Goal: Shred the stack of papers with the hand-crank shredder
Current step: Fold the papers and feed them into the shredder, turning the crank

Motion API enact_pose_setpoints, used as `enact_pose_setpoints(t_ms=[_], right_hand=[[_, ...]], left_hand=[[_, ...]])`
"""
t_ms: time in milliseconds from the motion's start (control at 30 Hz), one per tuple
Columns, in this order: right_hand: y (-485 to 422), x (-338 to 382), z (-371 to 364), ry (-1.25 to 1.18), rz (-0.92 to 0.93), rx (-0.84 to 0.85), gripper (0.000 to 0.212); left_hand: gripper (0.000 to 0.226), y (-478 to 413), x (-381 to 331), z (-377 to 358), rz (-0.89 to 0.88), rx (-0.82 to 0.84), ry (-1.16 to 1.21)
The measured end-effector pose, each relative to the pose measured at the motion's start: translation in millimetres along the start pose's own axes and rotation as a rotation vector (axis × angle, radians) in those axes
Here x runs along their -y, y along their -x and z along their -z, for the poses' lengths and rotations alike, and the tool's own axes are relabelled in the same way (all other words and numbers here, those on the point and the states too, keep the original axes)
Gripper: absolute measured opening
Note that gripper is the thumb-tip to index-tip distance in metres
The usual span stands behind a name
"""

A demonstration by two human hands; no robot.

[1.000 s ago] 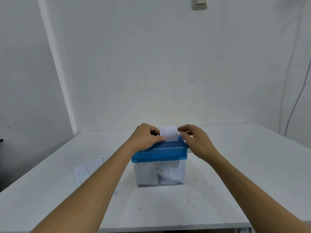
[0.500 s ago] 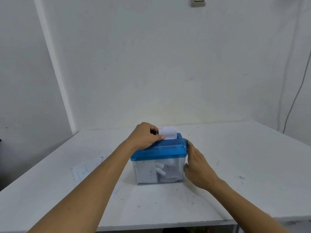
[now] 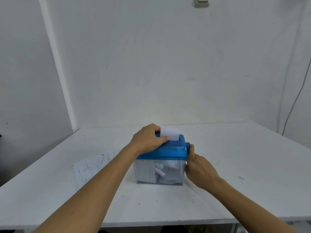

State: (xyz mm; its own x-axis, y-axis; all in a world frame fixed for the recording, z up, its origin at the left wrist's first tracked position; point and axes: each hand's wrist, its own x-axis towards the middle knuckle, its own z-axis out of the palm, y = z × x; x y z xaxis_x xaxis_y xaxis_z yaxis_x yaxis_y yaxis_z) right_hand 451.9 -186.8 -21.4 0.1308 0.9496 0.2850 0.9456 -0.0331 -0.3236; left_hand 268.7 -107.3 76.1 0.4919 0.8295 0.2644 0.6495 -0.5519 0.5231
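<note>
1. The shredder point(image 3: 161, 153) stands near the middle of the white bench point(image 3: 252, 165). It has a blue lid over a clear box.
2. A small white sheet point(image 3: 170, 134) stands upright in the slot on top of the lid. Its lower edge is inside the slot, and faint print shows near its top left corner.
3. The left hand point(image 3: 148, 140) rests on the left part of the lid. Its thumb lies across the front of the sheet at the slot, and its curled fingers point(image 3: 157, 130) reach behind the sheet, so the hand pinches the sheet between them.
4. The right hand point(image 3: 199, 170) is at the right side of the shredder. Its fingers are curled round the blue crank point(image 3: 188, 147), with the thumb up against the crank beside the lid's corner. The fingers themselves are mostly hidden behind the hand.
5. Inside the clear box lie curled white paper strips point(image 3: 159, 172), filling much of it.
6. The stack of papers point(image 3: 89, 169) lies flat on the bench to the left of the shredder, partly hidden by the left forearm.
7. Small dark specks are scattered on the bench in front of and to the right of the shredder.
8. On the wall behind, a switch point(image 3: 202, 1) sits at the top edge and a thin cable point(image 3: 297, 98) hangs down at the far right.
</note>
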Motion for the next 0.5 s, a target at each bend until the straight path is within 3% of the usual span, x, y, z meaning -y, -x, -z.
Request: enact_pose_setpoints(t_ms=[200, 400, 500], right_hand=[[2.3, 4.0, 1.3, 0.012, -0.023, -0.021, 0.049], [11.1, 7.7, 7.5, 0.073, -0.056, 0.083, 0.061], [13.8, 14.4, 22.4, 0.057, -0.087, 0.201, 0.056]], left_hand=[[0.076, 6.3, 0.8, -6.5, -0.004, 0.009, -0.101], [0.081, 6.3, 0.0, -8.5, 0.007, -0.026, -0.101], [0.084, 5.6, 1.6, -9.3, 0.009, -0.028, -0.077]])
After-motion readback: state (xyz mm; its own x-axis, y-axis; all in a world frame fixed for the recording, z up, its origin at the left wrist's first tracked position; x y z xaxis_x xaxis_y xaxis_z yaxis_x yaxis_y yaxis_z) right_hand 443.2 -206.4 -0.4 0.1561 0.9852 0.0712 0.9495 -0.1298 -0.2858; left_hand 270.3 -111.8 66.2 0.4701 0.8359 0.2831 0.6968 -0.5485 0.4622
